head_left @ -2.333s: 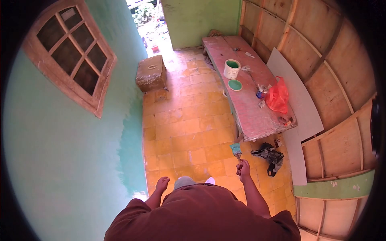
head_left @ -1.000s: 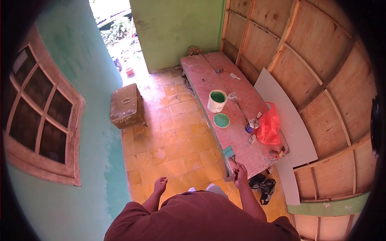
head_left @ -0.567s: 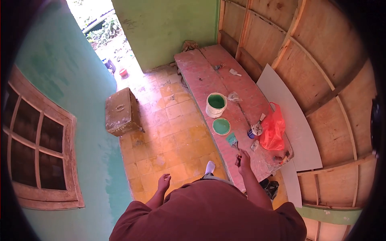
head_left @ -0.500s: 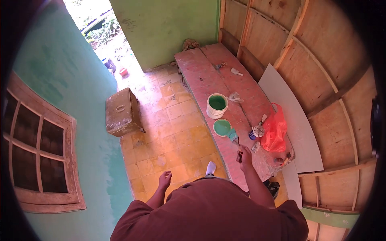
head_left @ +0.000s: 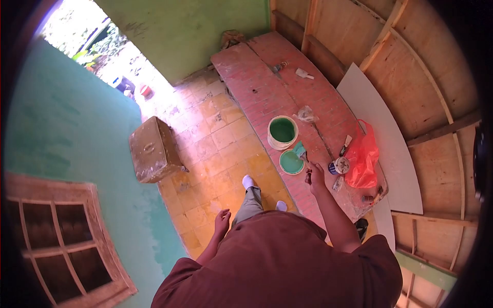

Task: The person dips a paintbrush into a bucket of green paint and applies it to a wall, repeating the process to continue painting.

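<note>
Just beside the paintbrush (head_left: 299,150): bucket (head_left: 282,132), lid (head_left: 291,161).

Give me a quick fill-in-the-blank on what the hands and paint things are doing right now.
The right hand holds a ____.
The paint bucket holds ____ paint.
The lid lies on the bench beside the ____.
The left hand holds ____.

Missing words: paintbrush; green; bucket; nothing

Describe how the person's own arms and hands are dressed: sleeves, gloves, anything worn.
Both arms emerge bare from the short sleeves of a loose maroon shirt. The right hand and the left hand wear no gloves. No watch, ring or band can be made out on either wrist; the view is too small to be sure.
</note>
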A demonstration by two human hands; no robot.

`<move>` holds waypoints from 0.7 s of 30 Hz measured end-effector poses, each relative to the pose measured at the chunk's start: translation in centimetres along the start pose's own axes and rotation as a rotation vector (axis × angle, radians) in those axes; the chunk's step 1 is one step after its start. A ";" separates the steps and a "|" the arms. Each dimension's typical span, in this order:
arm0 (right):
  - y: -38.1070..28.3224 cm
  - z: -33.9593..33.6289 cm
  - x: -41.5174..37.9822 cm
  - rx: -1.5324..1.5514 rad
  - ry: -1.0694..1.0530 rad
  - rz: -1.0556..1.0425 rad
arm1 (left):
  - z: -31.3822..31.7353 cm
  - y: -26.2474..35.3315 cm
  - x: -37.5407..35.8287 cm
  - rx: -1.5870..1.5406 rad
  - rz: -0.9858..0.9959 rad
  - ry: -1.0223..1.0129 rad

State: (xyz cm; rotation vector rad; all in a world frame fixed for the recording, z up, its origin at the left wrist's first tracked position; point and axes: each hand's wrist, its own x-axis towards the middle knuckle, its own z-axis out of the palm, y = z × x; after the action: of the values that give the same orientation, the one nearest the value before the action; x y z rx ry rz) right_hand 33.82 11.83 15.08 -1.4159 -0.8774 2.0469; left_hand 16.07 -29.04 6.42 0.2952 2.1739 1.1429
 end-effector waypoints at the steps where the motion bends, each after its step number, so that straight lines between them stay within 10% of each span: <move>1: 0.2 0.5 0.6 0.013 0.021 0.004 | -0.9 0.9 1.6 0.014 0.000 -0.021; 11: -0.1 7.3 8.7 -0.320 0.164 -0.015 | -6.9 11.7 21.7 0.069 0.130 -0.183; 21: 3.2 7.4 16.8 -0.413 0.182 -0.004 | 2.2 20.6 32.7 0.255 0.262 -0.528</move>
State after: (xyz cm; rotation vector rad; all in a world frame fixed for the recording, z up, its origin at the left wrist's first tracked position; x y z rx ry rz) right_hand 21.08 19.97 4.13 -1.7781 -1.2702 1.7617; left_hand -9.34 0.14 7.44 0.9076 1.8322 0.7971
